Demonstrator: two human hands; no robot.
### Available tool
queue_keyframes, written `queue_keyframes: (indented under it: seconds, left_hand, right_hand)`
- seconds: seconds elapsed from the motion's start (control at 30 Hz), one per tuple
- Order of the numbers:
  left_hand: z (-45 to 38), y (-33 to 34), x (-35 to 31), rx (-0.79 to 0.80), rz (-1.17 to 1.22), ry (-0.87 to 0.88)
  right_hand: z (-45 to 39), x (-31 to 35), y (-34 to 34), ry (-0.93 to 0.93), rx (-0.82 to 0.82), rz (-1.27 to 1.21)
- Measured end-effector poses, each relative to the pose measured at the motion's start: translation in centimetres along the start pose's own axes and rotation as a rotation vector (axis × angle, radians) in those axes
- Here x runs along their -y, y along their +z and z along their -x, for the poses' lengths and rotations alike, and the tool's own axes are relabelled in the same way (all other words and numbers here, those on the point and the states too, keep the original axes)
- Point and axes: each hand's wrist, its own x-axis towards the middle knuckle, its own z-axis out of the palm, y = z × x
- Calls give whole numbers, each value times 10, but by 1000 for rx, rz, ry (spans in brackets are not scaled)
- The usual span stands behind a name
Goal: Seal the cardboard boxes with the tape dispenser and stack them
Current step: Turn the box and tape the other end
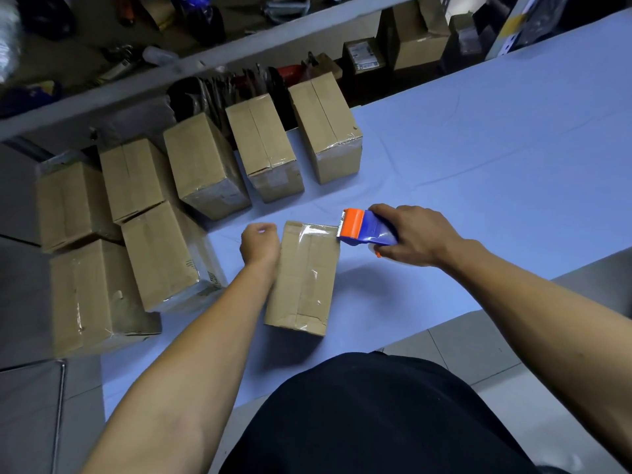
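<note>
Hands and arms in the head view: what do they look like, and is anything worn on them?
Both forearms are bare up to the frame edge, with no sleeves showing. The left hand and right hand have no gloves, and no watch, ring or wristband is visible. A black garment covers the torso below.

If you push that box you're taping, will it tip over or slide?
The box lies flat and low, so it would probably slide on the smooth blue table cover. The left hand steadies it. It looks stiff, probably light.

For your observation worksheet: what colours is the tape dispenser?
The tape dispenser is blue with an orange front, seen in the head view.
</note>
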Motion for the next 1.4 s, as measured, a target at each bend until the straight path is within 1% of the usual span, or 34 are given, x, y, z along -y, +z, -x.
queue_keyframes:
  seconds: [0.07,0.1,0.13,0.17,0.2,0.27,0.3,0.4,0.5,0.63,0.77,0.9,1.1,1.27,1.4]
  left_hand:
    - [6,-5,1,-152,-187,248]
    - [13,-5,1,-166,-247,416]
    - [20,-5,1,-137,-290,574]
    - [26,-3,4,-67,-341,705]
    - [29,-1,9,38,-421,799]
    - [33,2,22,243,-621,888]
    - [34,1,26,301,-712,911]
    - [32,-1,32,343,-886,957]
    - [36,1,31,336,-1019,946]
    - [45,5,31,324,-1070,912]
    - [44,9,31,315,-1135,952]
    - [41,8,31,316,-1147,961]
    - [44,9,29,310,-1145,963]
    - [48,8,27,324,-1138,942]
    - [49,10,25,329,-1134,922]
  right_hand:
    - [-2,6,2,-9,-12,-15]
    - [-3,10,3,-16,-17,-19]
    - [-6,15,4,-22,-22,-19]
    - [-8,20,5,-25,-26,-16]
    - [-12,24,6,-28,-29,-15]
    - [-16,32,9,-34,-25,-24]
    - [-17,34,10,-39,-21,-27]
    - [-21,34,12,-37,-4,-22]
    - [-22,30,11,-45,12,-10]
    - [-13,19,10,-55,30,-28]
    - [1,3,13,-42,47,-24]
    - [7,-10,10,-40,81,-11]
    - [11,-14,13,-33,73,-10]
    - [-7,5,10,-77,92,177]
    - [-20,18,0,-69,103,253]
